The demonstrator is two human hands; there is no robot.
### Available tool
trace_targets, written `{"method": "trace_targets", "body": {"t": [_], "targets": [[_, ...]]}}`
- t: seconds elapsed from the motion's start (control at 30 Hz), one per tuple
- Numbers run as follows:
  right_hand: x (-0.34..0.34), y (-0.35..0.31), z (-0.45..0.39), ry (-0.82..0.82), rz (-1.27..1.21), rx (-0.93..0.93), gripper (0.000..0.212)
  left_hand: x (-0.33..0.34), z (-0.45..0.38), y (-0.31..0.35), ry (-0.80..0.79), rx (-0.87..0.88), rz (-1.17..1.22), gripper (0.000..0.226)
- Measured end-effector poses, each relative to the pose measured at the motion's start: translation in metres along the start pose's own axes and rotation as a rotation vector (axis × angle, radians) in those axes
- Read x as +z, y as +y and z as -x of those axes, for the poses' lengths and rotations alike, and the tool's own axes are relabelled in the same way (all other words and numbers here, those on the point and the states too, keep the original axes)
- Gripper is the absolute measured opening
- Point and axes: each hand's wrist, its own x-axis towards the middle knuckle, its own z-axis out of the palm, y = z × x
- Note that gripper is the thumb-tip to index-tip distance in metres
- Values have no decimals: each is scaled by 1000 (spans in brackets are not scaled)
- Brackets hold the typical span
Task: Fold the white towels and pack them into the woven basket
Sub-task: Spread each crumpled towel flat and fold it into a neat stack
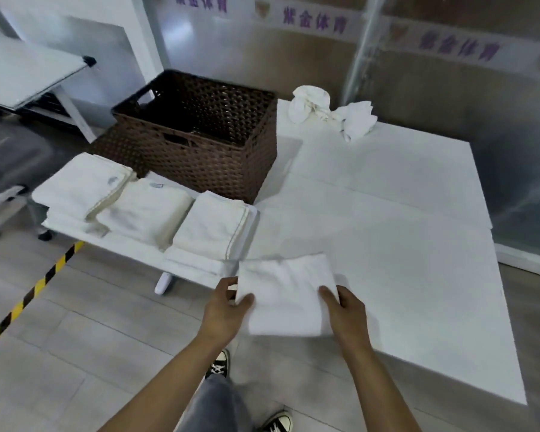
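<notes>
Both your left hand (228,304) and right hand (345,307) pinch the folded towel (286,294); keep its edges squared, then carry it far-left into the woven basket (206,145).

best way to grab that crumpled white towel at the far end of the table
Take the crumpled white towel by its raised bunched top, coming from above on the near side. It sits in a loose heap on the white table, with no flat edge showing, so the high folds give the fingers something to close on. Both hands are busy: left hand and right hand hold the folded white towel.
</notes>
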Motion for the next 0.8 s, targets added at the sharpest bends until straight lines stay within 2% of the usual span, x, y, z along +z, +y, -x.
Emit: {"method": "trace_targets", "body": {"t": [0.17,0.3,0.53,0.7,0.8], "targets": [[35,-36,-7,-47,26,-62,9,-44,-12,7,67,9,37,32],[72,-59,-20,-63,43,-83,13,-76,-32,13,78,33,84,36],[166,-98,-45,-103,71,-86,12,-155,-82,8,30,119,103,74],[236,-109,-62,-95,118,-50,15,-212,-126,-2,-30,153,55,73],[268,-115,-68,-82,134,-41,14,-238,-146,-8,-65,194,-37,65]]}}
